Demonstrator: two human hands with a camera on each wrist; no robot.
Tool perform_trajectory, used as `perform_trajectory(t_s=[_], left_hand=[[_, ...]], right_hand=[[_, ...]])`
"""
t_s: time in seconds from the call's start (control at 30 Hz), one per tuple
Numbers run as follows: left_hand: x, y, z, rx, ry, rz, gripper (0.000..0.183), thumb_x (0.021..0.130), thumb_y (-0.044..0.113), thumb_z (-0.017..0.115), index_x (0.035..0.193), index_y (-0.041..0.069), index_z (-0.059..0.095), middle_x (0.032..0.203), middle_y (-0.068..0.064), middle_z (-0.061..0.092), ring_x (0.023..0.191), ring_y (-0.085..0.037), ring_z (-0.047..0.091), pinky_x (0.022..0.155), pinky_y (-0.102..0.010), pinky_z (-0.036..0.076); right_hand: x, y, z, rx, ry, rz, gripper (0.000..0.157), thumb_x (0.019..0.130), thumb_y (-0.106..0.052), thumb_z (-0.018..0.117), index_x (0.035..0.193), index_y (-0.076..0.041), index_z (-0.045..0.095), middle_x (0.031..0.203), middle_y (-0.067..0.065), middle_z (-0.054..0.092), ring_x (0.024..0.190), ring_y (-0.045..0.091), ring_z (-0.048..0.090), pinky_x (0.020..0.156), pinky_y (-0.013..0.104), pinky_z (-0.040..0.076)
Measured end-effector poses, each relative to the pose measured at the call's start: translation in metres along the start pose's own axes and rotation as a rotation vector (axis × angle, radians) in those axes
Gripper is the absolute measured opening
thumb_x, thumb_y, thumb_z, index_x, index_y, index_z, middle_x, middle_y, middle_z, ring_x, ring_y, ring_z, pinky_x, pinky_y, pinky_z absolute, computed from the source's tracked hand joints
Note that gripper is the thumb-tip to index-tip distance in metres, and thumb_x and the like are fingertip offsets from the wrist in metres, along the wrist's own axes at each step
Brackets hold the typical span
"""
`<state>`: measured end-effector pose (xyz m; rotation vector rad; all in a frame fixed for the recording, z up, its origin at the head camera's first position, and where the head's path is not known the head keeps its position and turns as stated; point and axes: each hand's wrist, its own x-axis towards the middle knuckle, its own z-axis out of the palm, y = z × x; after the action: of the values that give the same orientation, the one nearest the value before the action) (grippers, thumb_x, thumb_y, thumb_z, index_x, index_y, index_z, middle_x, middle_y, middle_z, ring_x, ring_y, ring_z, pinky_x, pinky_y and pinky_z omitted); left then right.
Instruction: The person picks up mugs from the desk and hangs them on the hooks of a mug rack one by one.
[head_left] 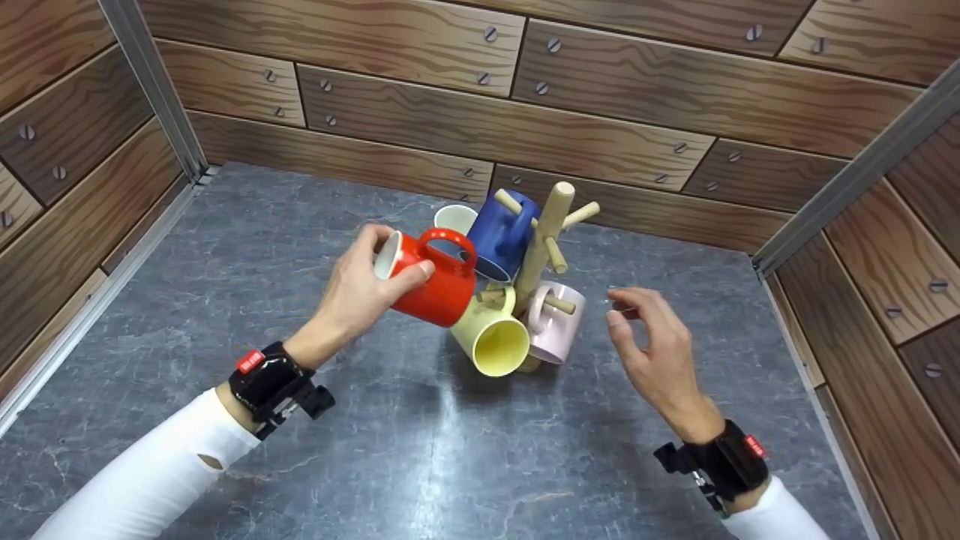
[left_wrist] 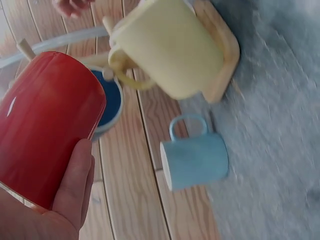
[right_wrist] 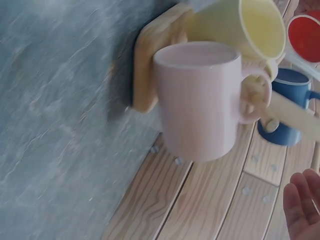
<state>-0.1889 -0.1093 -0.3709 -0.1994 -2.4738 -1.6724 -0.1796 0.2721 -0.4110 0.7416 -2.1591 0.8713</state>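
Observation:
My left hand [head_left: 352, 285] grips a red mug [head_left: 442, 292] around its body, thumb on the near side. The mug is tilted, its handle up and its white-rimmed mouth toward the left. It is in front of a wooden mug tree [head_left: 556, 214], overlapping the blue mug [head_left: 491, 244] in the head view. That blue mug hangs from an upper peg. Lower down hang a yellow mug [head_left: 471, 330], mouth toward me, and a pale pink mug [right_wrist: 197, 100]. Right of the tree my right hand [head_left: 660, 356] hovers with loosely bent fingers, holding nothing.
Behind the tree a light blue mug [left_wrist: 197, 161] stands on the grey marbled table [head_left: 315, 450]. Upper pegs [head_left: 581, 215] stick out bare on the tree's right side. Wood-patterned walls [head_left: 420, 112] enclose the table at the back and both sides.

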Motion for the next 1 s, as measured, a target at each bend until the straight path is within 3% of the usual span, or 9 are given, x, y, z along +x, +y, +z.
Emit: perform_trajectory(t_s=[0.43,0.77,1.0], left_hand=[[-0.013,0.014,0.030,-0.040,-0.104,0.018,0.055,0.084,0.044,0.077,0.123,0.011,0.056,0.112,-0.007,0.063,0.099,-0.023,0.060,0.080,-0.039,0.052],[-0.017,0.018,0.049,-0.040,-0.139,0.031,0.055,0.083,0.047,0.076,0.122,0.013,0.058,0.110,-0.005,0.064,0.098,-0.023,0.062,0.080,-0.039,0.053],[-0.019,0.023,0.058,-0.037,-0.152,0.020,0.058,0.082,0.050,0.076,0.124,0.014,0.057,0.112,-0.005,0.063,0.099,-0.022,0.060,0.081,-0.039,0.053]], right_hand=[[0.017,-0.034,0.016,0.110,0.028,-0.120,0.025,0.101,-0.016,0.060,0.116,0.001,0.071,0.106,0.010,0.072,0.094,0.024,0.068,0.091,0.023,0.053],[0.026,-0.054,0.028,0.162,0.029,-0.191,0.030,0.106,-0.025,0.061,0.115,0.001,0.071,0.105,0.010,0.072,0.091,0.024,0.070,0.090,0.022,0.055],[0.032,-0.061,0.031,0.182,-0.002,-0.171,0.021,0.100,-0.013,0.069,0.117,0.000,0.072,0.107,0.008,0.073,0.090,0.020,0.070,0.086,0.024,0.057]])
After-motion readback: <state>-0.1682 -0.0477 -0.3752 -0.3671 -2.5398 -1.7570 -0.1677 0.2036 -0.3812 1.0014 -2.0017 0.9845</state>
